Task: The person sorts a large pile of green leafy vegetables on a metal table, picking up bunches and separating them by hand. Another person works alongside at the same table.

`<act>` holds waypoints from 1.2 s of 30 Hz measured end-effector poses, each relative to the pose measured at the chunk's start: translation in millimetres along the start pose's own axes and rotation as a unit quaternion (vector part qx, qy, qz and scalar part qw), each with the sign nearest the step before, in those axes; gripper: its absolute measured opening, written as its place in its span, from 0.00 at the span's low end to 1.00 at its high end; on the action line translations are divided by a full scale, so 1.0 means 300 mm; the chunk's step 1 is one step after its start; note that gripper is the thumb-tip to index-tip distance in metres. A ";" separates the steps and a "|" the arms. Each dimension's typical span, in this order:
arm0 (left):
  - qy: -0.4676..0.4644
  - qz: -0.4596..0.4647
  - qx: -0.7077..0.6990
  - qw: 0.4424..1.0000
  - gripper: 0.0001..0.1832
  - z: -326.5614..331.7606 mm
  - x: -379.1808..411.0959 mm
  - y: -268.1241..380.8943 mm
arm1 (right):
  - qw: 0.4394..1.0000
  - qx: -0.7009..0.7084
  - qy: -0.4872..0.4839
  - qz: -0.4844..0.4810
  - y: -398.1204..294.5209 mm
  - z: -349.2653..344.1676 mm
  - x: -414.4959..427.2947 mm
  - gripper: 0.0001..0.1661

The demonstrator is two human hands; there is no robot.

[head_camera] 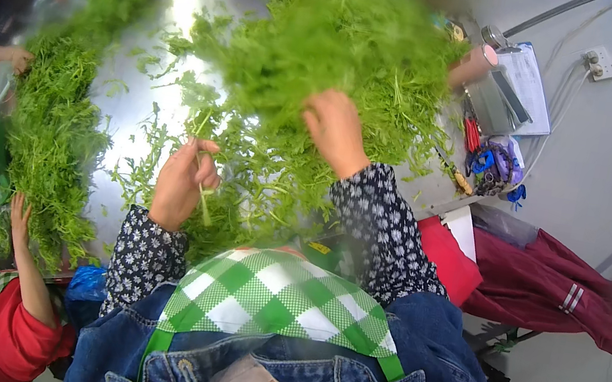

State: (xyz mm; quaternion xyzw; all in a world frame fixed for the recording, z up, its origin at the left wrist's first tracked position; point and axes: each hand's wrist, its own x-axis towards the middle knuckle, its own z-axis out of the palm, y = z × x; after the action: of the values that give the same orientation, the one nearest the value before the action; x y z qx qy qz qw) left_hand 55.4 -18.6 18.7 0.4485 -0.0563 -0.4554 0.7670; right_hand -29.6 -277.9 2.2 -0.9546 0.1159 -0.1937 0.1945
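Observation:
My left hand [187, 177] pinches a thin sprig of leafy greens [203, 120] between thumb and fingers. Its leaves point away from me and its pale stem hangs below the fingers. To the right, my right hand [336, 129] is at the near side of a large heap of feathery greens [402, 86], fingers bent. Blurred leaves lie just past those fingertips, and whether the fingers grip any is unclear. Loose sprigs [274, 198] are scattered on the shiny metal table [117, 159] between and below my hands.
A long row of greens [46, 147] runs along the left, with co-workers' hands [21, 216] beside it. At the right edge are a pink bottle [476, 62], a clipboard [523, 88], red-handled snips [470, 133] and a wooden-handled knife [459, 180]. Maroon cloth [546, 280] hangs below.

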 end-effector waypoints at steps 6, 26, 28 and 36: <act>0.021 -0.094 0.030 0.995 0.19 0.117 0.069 -0.110 | 0.995 0.092 -0.003 -0.039 -0.189 0.005 -0.135 0.10; -0.015 -0.124 -0.036 0.991 0.08 0.029 0.022 -0.094 | 0.851 0.300 -0.216 0.374 0.068 0.186 -0.169 0.29; -0.015 -0.129 -0.055 0.990 0.08 0.035 0.008 -0.090 | 0.751 0.437 -0.170 0.464 -0.001 0.198 -0.146 0.25; 0.072 0.009 -0.064 0.995 0.08 -0.099 -0.039 -0.006 | 0.503 0.752 -0.102 0.414 -0.005 0.159 -0.180 0.14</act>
State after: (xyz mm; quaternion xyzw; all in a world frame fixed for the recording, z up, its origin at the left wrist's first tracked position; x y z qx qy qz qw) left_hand 62.1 8.9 3.6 0.4296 0.0239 -0.4179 0.8002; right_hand -58.1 -244.8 -55.3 -0.3060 0.2877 -0.0066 0.9075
